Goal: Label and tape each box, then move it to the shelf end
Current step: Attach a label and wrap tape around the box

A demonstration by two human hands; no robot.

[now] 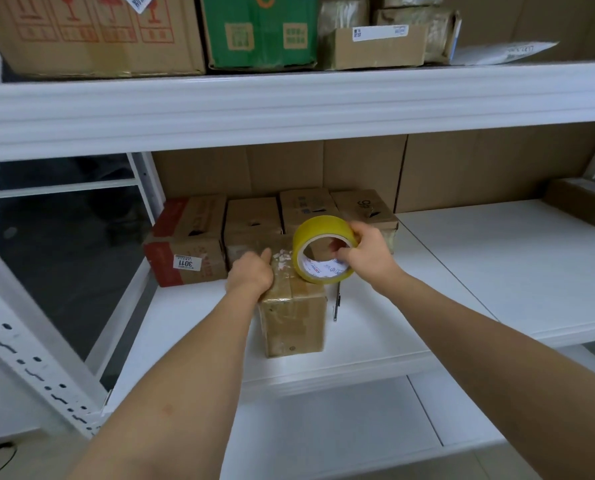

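A small brown cardboard box (294, 320) stands on the white middle shelf (375, 344), wrapped in glossy tape, with torn white label scraps on its top. My left hand (251, 277) rests on the box's top left edge, its fingers pressing down on the top. My right hand (365, 256) grips a yellow tape roll (318, 233), thumb inside the core, just above the box's top right corner. The roll stands on edge with its hole facing me.
Several cardboard boxes (251, 216) line the back of the shelf; a red-and-brown one (185, 251) carries a 3011 label. A slim dark tool (336, 308) lies right of the box. Another box (583, 202) sits far right. The upper shelf (289, 98) holds large cartons.
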